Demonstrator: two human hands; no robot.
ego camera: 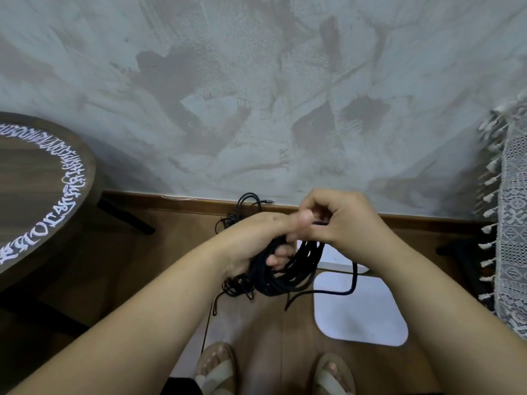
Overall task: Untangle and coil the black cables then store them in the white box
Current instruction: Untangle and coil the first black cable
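Two hands, one cable coil (288, 273).
L hand (256, 240) grips it, R hand (342, 220) pinches a strand (320, 223); coil partly hides box (360, 315); table (34, 178) at left.

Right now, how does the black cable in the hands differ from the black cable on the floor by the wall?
The held cable is gathered into loops; the floor cable lies in a loose tangle. The left hand grips the held cable and the right hand pinches it, while nothing touches the floor cable. The held cable looks thicker than the floor cable. Both are black.
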